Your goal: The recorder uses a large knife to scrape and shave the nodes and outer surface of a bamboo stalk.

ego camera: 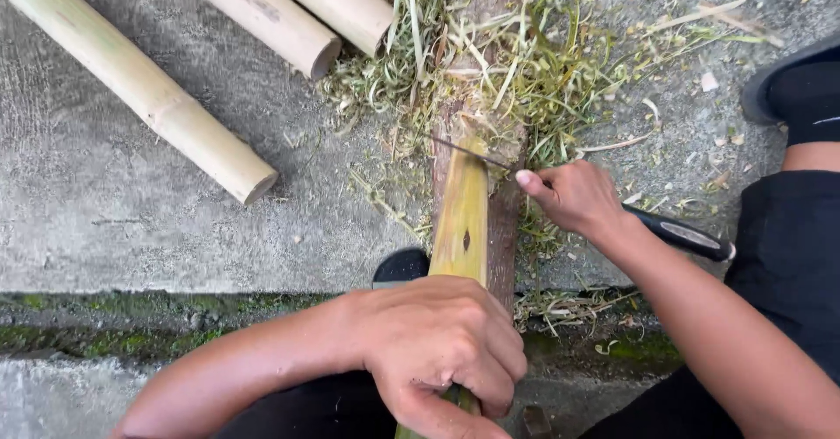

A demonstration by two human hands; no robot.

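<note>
The left hand (433, 347) is wrapped around the near end of a yellow-green bamboo strip (462, 220), its fingers (490, 365) clamped tight on it, knuckles up. The strip runs away from the person and lies along a rough brown wooden block (500, 229) that rests on the concrete floor (131, 229). The right hand (573, 196) grips a knife (682, 233) by its black handle, fingers closed around it and the forefinger stretched out along the back of the thin blade (472, 153). The blade lies across the far end of the strip, touching it where the strip meets the block. Pale green shavings (525, 63) are heaped around the far part of the block and scattered over the floor to its right. Three round bamboo sections (149, 93) lie on the floor to the upper left, well apart from the hands; two of them lie side by side. A mossy strip (131, 325) runs across the concrete just beyond the left forearm. A dark shoe (401, 266) shows just left of the bamboo strip.
</note>
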